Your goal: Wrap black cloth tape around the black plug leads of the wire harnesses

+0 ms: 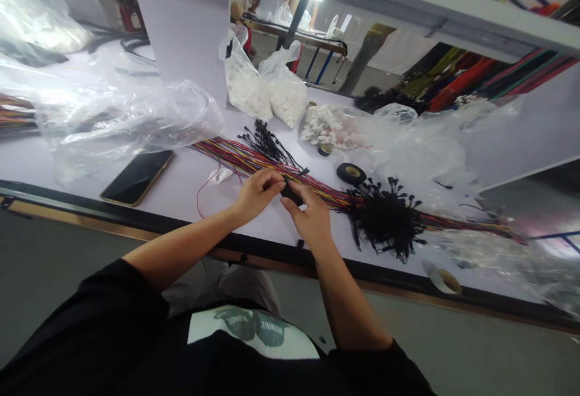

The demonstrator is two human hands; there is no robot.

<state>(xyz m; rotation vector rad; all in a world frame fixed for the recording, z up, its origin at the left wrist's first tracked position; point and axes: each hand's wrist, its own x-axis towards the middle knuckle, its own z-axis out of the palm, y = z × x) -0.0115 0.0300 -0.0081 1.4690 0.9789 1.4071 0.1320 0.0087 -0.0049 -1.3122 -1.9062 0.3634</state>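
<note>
Above the table's front half, my two hands meet in front of my body. My left hand (260, 191) is closed, thumb and fingers pinching a thin black cable (299, 174) whose end sticks out to the right. Closed as well, my right hand (312, 212) grips a dark, blocky piece that looks like a roll of black tape (292, 194), right up against the left fingertips. Fingers hide part of both items. Just behind them runs a long bundle of red, yellow and dark wires (222, 153). Black connector leads (267, 142) lie across its far side.
A heap of black connectors (389, 218) covers the bundle at right, near a black tape roll (351, 174). A phone (137, 177) lies at left by clear plastic (136, 118). Bags of white parts (285, 91) stand behind. Another tape roll (446, 281) is at the front edge.
</note>
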